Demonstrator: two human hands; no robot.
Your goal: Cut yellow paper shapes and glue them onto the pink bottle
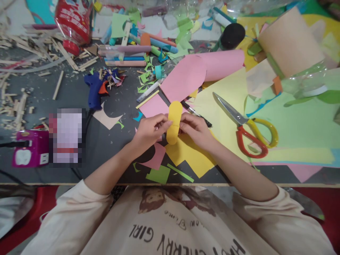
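Note:
A yellow paper cut-out with rounded ends, pinched in at its middle, is held upright between both hands just above the dark table. My left hand grips its left side with closed fingers. From the right, my right hand pinches the same waist. Under the hands lie yellow paper scraps and a pink scrap.
Scissors with red and yellow handles lie on light green and yellow sheets to the right. Pink paper, a blue glue gun, rolled papers, a brown paper roll, wooden sticks and a red bottle crowd the back.

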